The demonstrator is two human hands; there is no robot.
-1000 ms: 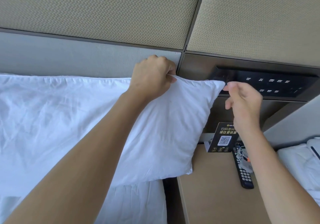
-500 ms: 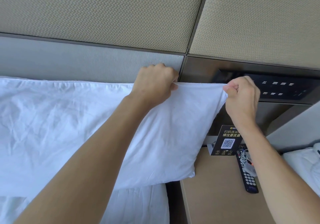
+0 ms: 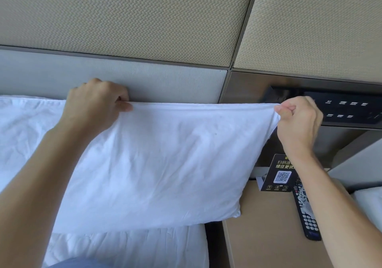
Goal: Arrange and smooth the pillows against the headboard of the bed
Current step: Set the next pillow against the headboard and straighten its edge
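A white pillow [image 3: 165,160] leans against the grey padded headboard [image 3: 161,81], its right end overhanging the bed's edge. My left hand [image 3: 97,104] is closed on the pillow's top seam, left of its middle. My right hand [image 3: 297,120] pinches the pillow's top right corner, and the seam between both hands is pulled straight and taut. Another white pillow or stretch of bedding [image 3: 22,127] lies to the left, partly hidden by my left forearm. The white bed sheet [image 3: 132,247] shows below the pillow.
A wooden nightstand [image 3: 260,238] stands right of the bed, carrying a black remote control [image 3: 308,216] and a black QR-code card [image 3: 279,174]. A dark switch panel [image 3: 347,110] is set in the wall behind my right hand. White bedding of another bed [image 3: 370,205] shows at far right.
My right hand closed on the pillow's top right corner and pulled it rightward. My left hand slid left along the top seam, and the edge went from bunched to straight.
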